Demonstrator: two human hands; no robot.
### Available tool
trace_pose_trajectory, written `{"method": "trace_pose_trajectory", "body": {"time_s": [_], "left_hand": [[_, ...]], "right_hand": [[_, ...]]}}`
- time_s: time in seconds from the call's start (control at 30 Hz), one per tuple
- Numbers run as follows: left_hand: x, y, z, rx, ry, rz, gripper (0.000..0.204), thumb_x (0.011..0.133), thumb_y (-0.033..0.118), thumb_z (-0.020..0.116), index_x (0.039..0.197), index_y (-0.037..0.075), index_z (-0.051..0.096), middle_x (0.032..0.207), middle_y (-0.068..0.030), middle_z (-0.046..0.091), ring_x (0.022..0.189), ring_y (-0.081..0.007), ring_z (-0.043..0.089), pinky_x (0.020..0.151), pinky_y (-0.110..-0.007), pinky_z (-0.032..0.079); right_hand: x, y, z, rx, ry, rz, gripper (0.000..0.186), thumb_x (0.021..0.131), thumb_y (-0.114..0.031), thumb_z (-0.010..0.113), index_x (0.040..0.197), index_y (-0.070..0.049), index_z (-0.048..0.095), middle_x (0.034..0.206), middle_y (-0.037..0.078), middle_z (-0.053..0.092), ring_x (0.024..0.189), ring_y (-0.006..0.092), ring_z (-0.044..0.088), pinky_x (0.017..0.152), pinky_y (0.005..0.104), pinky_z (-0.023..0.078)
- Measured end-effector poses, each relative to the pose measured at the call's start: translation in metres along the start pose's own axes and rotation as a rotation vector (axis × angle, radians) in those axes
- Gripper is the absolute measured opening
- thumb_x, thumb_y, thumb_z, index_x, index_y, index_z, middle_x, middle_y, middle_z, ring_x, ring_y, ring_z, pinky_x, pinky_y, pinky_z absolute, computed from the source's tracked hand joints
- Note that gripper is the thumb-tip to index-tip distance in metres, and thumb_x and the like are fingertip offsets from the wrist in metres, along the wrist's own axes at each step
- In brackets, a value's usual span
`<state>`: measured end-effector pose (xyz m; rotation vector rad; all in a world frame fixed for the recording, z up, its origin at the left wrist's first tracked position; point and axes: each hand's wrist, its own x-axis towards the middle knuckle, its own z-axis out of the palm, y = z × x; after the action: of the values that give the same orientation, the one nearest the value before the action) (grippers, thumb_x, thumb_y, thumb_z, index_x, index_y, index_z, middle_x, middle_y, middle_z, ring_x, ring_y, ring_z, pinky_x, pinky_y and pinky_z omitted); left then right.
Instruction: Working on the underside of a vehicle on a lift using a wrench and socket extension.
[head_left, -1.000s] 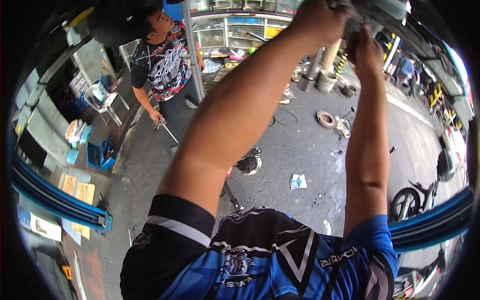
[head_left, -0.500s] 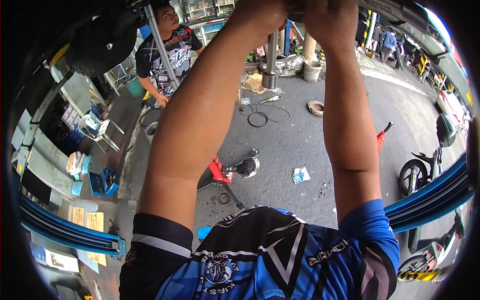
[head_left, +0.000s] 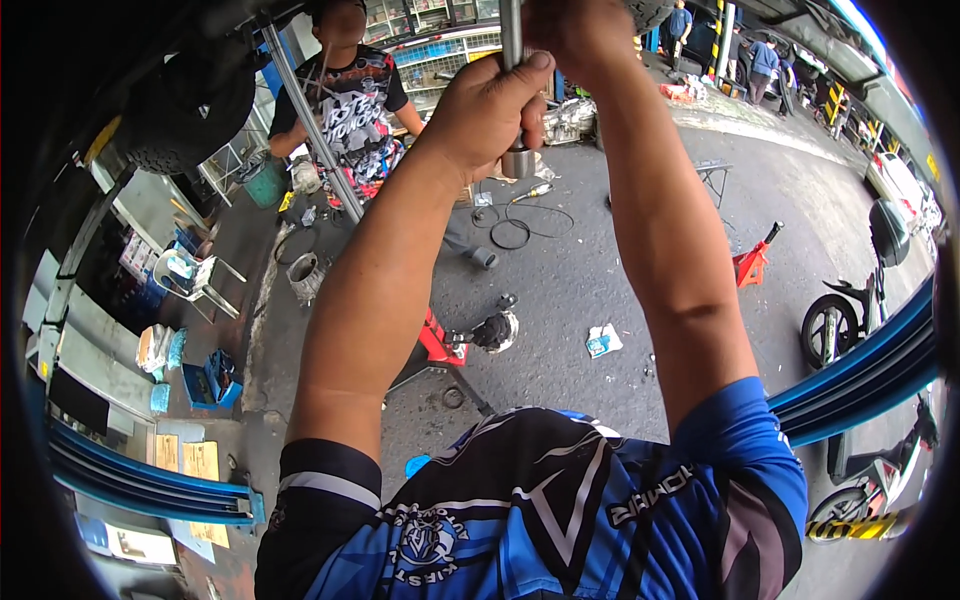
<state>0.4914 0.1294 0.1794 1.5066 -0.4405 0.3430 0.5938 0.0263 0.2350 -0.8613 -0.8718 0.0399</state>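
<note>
A silver metal rod (head_left: 512,28) with a wider cylindrical lower end (head_left: 519,164) hangs upright at the top middle. My left hand (head_left: 487,112) is wrapped round it just above that end, thumb against the shaft. My right hand (head_left: 585,42) is raised beside the rod's upper part under the dark vehicle underside. It is blurred and its fingers are mostly hidden, so what it touches does not show. The rod's top runs out of view.
A person (head_left: 350,110) in a black printed shirt stands at left behind a slanted metal post (head_left: 312,120). Blue lift arms (head_left: 150,472) lie on both sides. On the floor are a red jack (head_left: 437,340), a red stand (head_left: 757,258) and a cable (head_left: 511,234). Motorcycles (head_left: 832,330) stand at right.
My left hand has come down from the top edge onto the rod's lower part. My right hand has shifted left. The other person's near hand has left the post's lower part and risen.
</note>
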Motion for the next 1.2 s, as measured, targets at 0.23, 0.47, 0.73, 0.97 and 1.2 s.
{"method": "trace_pose_trajectory", "body": {"time_s": [0.23,0.47,0.73,0.97,1.2], "left_hand": [[0.0,0.011,0.008,0.119,0.252,0.051,0.027,0.092,0.032,0.059,0.083,0.008,0.053,0.059,-0.0012,0.049,0.046,-0.0114,0.047,0.046,-0.028,0.041],[0.027,0.0,0.013,0.414,0.503,0.188,0.036,0.089,0.03,0.058,0.079,-0.005,0.058,0.06,-0.0085,0.056,0.052,-0.0165,0.051,0.048,-0.033,0.04],[0.016,0.01,0.006,0.652,0.561,0.214,0.037,0.088,0.032,0.059,0.081,-0.005,0.059,0.064,-0.0124,0.06,0.055,-0.019,0.055,0.053,-0.037,0.043],[0.027,0.017,0.011,0.608,0.47,0.326,0.039,0.087,0.031,0.062,0.086,-0.008,0.061,0.066,-0.0129,0.061,0.057,-0.0212,0.058,0.055,-0.037,0.045],[0.03,0.028,0.003,0.768,0.528,0.196,0.037,0.089,0.031,0.059,0.089,-0.005,0.062,0.072,-0.019,0.063,0.069,-0.0296,0.063,0.063,-0.04,0.048]], "right_hand": [[-0.05,-0.024,0.003,-0.468,0.115,-0.299,0.019,0.091,-0.014,0.059,0.09,0.005,0.06,0.069,0.006,0.06,0.062,0.0119,0.057,0.059,0.0268,0.047],[-0.04,-0.057,0.046,-0.891,0.151,-1.633,0.067,0.08,-0.021,0.071,0.13,0.007,0.037,0.11,0.024,0.056,0.098,0.0318,0.059,0.079,0.0368,0.05],[-0.031,-0.054,0.056,-1.026,0.017,-1.295,0.019,0.082,-0.021,0.067,0.084,-0.003,0.061,0.076,0.013,0.064,0.07,0.0315,0.065,0.06,0.0395,0.05],[0.01,0.027,-0.029,-0.468,0.168,0.074,0.051,0.096,-0.045,0.046,0.069,-0.003,0.056,0.052,0.0,0.047,0.041,0.011,0.042,0.04,0.027,0.031],[-0.046,0.018,0.003,-0.406,0.354,-0.892,0.033,0.088,-0.024,0.064,0.1,0.005,0.057,0.08,0.009,0.061,0.067,0.0156,0.058,0.061,0.0268,0.047]]}}
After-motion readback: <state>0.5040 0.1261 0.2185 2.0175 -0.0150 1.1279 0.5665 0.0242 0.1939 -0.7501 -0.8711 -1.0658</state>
